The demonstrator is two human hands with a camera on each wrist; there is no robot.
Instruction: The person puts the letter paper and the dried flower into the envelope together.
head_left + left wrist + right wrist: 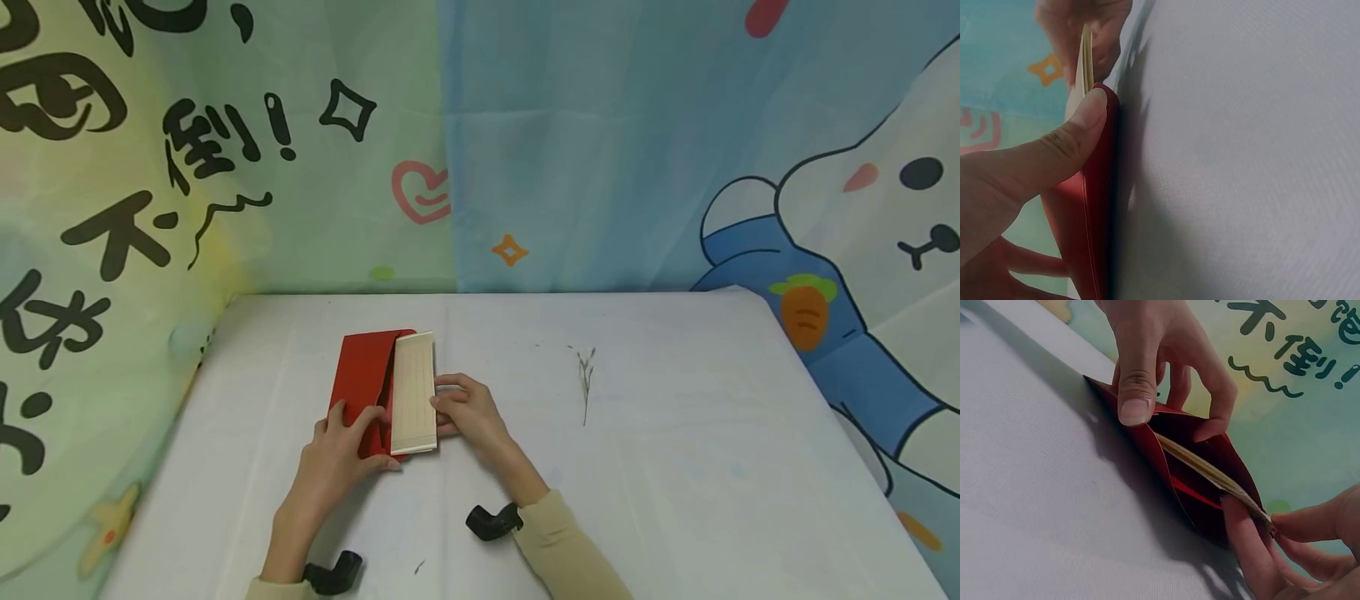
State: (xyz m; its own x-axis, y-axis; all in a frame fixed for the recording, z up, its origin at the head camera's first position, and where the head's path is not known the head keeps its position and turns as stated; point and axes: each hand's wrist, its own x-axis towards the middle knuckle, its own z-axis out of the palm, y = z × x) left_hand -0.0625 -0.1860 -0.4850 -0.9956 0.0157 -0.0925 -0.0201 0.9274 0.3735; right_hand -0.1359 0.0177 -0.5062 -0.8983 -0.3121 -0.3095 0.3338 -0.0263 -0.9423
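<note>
The flat red paper envelope (365,367) hides part of the cream folded sheets (413,393), too blurred to count.

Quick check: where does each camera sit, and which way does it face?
Head: worn on the head, facing forward and down at the white table, red envelope and cream paper; left hand and right hand show.
Left wrist: on that wrist, facing the envelope's edge; left hand near, right hand beyond.
Right wrist: on that wrist, facing into the envelope's open mouth; both hands show.
Shared by both wrist views: envelope, paper and hands.
</note>
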